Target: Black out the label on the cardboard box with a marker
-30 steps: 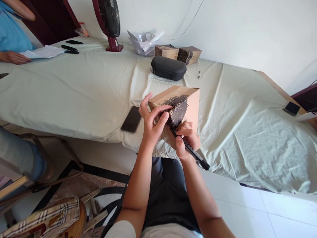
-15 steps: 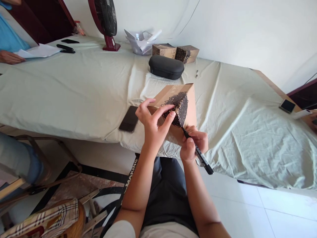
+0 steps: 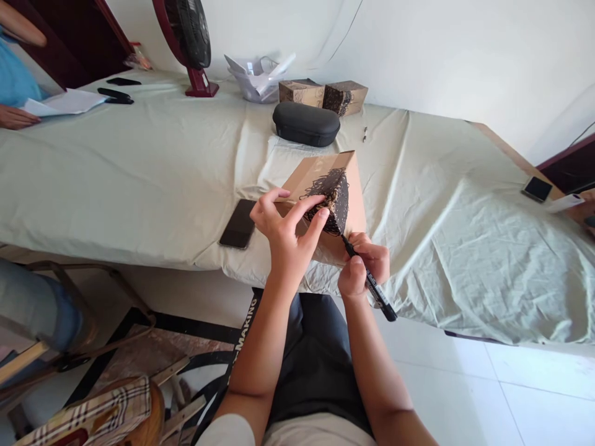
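A cardboard box (image 3: pixel 357 201) rests tilted at the table's near edge, one corner towards me. Dense black scribbles cover that corner and run onto the neighbouring faces. My left hand (image 3: pixel 286 235) grips the box from the left, thumb and index finger close together on the scribbled corner, the other fingers spread over the top. In my right hand (image 3: pixel 365 266) is a black marker (image 3: pixel 382 300), its tip touching the lower end of the scribbled patch. The fingers behind the marker are partly hidden. A dark phone (image 3: pixel 237 224) lies just left of my left hand.
Behind the box are a black zip case (image 3: pixel 307 124), two scribbled cardboard boxes (image 3: pixel 302 94) and a plastic basket (image 3: pixel 253 87) with papers. A fan (image 3: pixel 202 83) stands at the back left. A person's hand (image 3: pixel 18 116) with papers is far left; another phone (image 3: pixel 537 189) lies right.
The whole view has shifted slightly. Both hands keep their places on the box and marker, and the marker tip has moved barely, if at all, along the scribbled corner.
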Motion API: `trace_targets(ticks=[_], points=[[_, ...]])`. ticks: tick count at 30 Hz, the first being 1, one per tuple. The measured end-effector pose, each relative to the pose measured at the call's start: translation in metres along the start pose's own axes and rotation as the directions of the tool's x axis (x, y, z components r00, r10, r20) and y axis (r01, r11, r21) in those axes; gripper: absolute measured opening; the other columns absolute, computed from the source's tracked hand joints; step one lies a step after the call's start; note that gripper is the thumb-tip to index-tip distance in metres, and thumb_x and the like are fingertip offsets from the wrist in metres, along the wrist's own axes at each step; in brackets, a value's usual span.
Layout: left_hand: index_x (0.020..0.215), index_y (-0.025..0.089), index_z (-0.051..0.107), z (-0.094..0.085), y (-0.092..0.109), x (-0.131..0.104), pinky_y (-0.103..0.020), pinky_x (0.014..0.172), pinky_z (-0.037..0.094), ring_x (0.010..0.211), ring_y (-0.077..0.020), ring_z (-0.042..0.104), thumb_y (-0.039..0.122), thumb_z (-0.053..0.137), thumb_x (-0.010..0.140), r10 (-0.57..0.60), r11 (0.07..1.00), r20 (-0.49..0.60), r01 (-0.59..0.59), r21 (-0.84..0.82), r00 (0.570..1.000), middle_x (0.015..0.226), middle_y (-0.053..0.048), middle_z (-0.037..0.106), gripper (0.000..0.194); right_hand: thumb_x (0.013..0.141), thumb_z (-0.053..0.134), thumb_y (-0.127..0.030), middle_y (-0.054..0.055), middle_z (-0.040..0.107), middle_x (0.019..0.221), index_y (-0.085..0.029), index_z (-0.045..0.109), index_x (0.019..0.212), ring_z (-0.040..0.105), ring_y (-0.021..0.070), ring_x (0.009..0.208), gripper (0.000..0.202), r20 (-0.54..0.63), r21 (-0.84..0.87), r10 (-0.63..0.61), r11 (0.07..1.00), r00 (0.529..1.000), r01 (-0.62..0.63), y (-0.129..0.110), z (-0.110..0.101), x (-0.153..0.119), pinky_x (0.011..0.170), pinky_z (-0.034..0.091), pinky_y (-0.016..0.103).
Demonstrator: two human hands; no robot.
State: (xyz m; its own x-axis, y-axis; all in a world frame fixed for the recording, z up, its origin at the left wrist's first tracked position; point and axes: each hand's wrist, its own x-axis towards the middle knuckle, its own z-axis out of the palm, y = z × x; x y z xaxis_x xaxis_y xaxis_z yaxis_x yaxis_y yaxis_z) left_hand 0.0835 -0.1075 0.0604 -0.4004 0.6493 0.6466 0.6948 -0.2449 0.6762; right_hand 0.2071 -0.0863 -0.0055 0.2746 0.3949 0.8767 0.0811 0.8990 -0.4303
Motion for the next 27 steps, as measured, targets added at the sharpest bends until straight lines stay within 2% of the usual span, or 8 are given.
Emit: trace_targets(ticks=[4,8,17,27], points=[[0.12,0.033,0.085,0.003,0.001,-0.002,-0.053,0.122,0.036,0.128,-0.0334,0.052,0.057,0.067,0.102,0.004,0.996,0.001,-0.004,0.088,1.0,0.128,-0.012,0.057,0.035,0.101,0.056,-0.034,-0.005,0.044,0.066,-0.026,0.058,0.099,0.043,0.0155,0.055,0.008,-0.012,-0.019,-0.011,1.0,1.0,0.011,0.002,0.0,0.001,0.064,0.044,0.038],[0.127,0.032,0.083,0.008,-0.007,-0.001,-0.055,0.118,0.038,0.123,-0.0349,0.052,0.064,0.066,0.101,0.054,0.996,-0.034,-0.051,0.075,0.998,0.124,-0.013,0.057,0.045,0.103,0.053,-0.035,-0.004,0.042,0.066,-0.028,0.056,0.099,0.046,0.0174,0.054,0.008,-0.033,-0.057,-0.027,0.998,0.999,0.025,0.006,0.001,0.002,0.06,0.044,0.039],[0.12,0.029,0.084,0.013,-0.014,0.001,-0.053,0.113,0.042,0.117,-0.0336,0.05,0.073,0.063,0.099,0.099,0.993,-0.048,-0.095,0.073,0.994,0.115,-0.012,0.055,0.053,0.101,0.053,-0.032,-0.004,0.044,0.065,-0.028,0.058,0.099,0.044,0.0173,0.055,0.006,-0.017,0.027,-0.063,0.998,0.998,0.063,0.015,-0.006,0.009,0.057,0.04,0.036],[0.112,0.029,0.085,0.021,-0.006,-0.002,-0.05,0.104,0.044,0.108,-0.0314,0.053,0.069,0.067,0.098,0.211,0.975,-0.064,-0.206,0.078,0.975,0.105,-0.011,0.056,0.046,0.106,0.049,-0.038,-0.004,0.043,0.067,-0.029,0.051,0.098,0.047,0.0172,0.056,0.013,-0.078,-0.121,-0.003,0.993,0.997,-0.007,0.019,-0.018,0.004,0.061,0.046,0.037]])
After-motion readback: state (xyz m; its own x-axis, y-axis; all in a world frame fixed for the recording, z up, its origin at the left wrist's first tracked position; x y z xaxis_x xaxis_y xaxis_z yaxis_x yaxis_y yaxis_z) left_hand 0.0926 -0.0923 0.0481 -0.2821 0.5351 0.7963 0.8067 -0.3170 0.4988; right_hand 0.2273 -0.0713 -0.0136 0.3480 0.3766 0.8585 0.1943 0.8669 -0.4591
